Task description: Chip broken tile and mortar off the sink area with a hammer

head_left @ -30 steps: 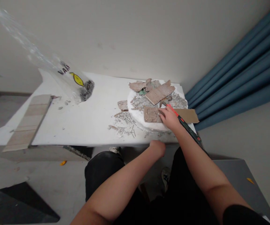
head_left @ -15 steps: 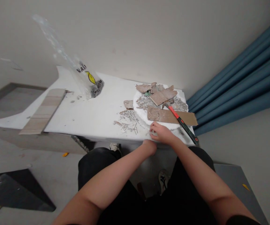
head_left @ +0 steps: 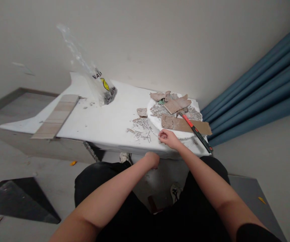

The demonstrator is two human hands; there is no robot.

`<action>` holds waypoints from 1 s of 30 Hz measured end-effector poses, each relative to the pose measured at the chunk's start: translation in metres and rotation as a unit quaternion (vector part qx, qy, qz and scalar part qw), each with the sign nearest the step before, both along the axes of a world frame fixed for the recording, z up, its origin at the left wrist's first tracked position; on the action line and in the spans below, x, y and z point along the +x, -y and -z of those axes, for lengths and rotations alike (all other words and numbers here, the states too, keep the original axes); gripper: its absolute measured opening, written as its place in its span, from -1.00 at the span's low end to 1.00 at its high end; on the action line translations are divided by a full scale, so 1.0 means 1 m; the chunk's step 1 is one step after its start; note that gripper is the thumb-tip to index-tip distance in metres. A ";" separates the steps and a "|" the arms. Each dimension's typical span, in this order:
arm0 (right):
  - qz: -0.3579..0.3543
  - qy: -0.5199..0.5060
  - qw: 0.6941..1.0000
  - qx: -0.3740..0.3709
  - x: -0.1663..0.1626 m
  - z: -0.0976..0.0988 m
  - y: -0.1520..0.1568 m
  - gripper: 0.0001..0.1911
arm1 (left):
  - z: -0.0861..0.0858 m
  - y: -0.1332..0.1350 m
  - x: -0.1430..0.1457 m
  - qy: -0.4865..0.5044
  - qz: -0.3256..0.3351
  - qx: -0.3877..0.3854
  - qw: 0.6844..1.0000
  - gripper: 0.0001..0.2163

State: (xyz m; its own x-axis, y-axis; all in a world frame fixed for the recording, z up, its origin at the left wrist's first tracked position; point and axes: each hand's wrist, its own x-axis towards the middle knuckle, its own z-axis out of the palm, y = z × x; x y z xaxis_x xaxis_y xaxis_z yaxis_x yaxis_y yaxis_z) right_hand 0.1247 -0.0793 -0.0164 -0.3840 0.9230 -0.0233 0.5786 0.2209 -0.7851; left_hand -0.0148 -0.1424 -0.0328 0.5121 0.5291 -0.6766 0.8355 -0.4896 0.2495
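My right hand point(head_left: 168, 138) is at the front rim of a round white foam slab point(head_left: 155, 126), its fingers curled together in a pinch. Whatever they hold, if anything, is too small to make out. My left hand point(head_left: 152, 160) is just below the table's front edge, its fingers bent down out of sight. On the slab lie broken brown board pieces point(head_left: 176, 105), grey crumbs and a flat brown strip point(head_left: 195, 126). A hammer point(head_left: 195, 131) with a red and black handle rests across the strip. Thin nails point(head_left: 143, 127) and debris are scattered left of the slab.
A clear plastic bag point(head_left: 100, 88) with dark contents stands on the white-covered table point(head_left: 104, 131). Farther left lies a wooden board point(head_left: 59, 116) reaching past the front edge. Blue curtains point(head_left: 255, 80) hang at the right. A black angular object point(head_left: 21, 201) is on the floor.
My left hand has moved left and slightly down, away from my right hand. My right hand's fingers have curled closer together. The whole view has shifted a little.
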 end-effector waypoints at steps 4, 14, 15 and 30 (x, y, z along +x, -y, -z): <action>0.023 0.007 1.000 0.006 -0.008 0.002 -0.006 -0.93 | -0.007 0.002 -0.007 -0.003 0.005 0.002 1.000 -0.52; 0.026 0.134 0.990 0.027 -0.040 0.011 -0.010 -0.90 | -0.020 0.008 -0.021 0.055 0.000 0.027 0.998 -0.54; 0.023 0.151 0.988 0.030 -0.043 0.012 -0.010 -0.89 | -0.021 0.008 -0.023 0.057 0.001 0.029 0.998 -0.55; 0.004 0.393 0.917 0.066 -0.062 0.010 0.010 -0.73 | -0.039 -0.032 -0.035 0.065 -0.071 0.051 0.994 -0.59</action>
